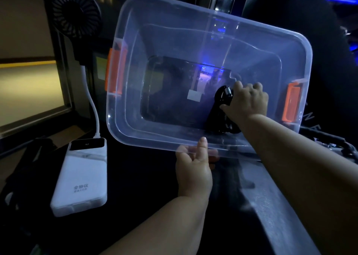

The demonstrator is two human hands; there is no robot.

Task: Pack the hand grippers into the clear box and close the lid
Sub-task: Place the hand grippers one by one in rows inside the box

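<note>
Left hand pinching the clear box by its near rim — box tipped up, right hand inside clutching a black hand gripper, power bank left of both

Loads of room in the box, left half free; hand gripper blocks the right end. Outside left: power bank and fan.

Your box is clear, colourless plastic, with a bright orange latch at frame left and a second orange latch at right. Inside it, the hand gripper is black with a silver spring. At lower left is a white power bank with grey lettering. At upper left is a black fan.
</note>
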